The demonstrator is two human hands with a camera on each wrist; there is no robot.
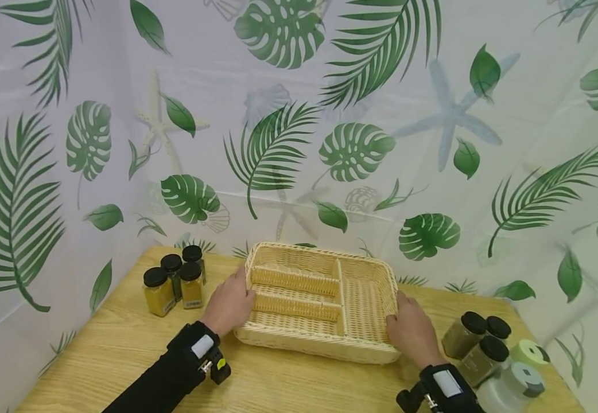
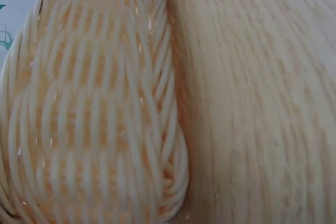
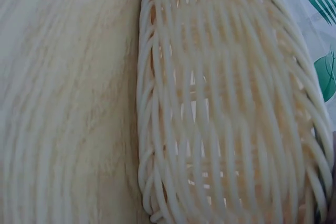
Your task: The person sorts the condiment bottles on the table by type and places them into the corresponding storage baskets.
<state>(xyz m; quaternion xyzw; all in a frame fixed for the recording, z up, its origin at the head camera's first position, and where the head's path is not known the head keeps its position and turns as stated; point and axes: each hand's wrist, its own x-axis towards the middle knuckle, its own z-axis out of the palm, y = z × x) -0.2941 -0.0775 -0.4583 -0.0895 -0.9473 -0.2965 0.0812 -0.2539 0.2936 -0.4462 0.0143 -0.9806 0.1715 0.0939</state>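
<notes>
A pale woven basket with three compartments sits on the wooden table, two narrow ones at the left and beside them a taller one at the right. My left hand grips its left end, fingers over the rim. On the opposite end my right hand holds the rim, its fingertips curled to the inside. Woven side strands of the basket fill much of the left wrist view, close over the table. The right wrist view likewise shows the basket's side along the tabletop.
Several black-lidded spice jars stand left of the basket. On the right are more black-lidded jars and containers with pale green lids. A leaf-patterned cloth hangs behind the wooden table.
</notes>
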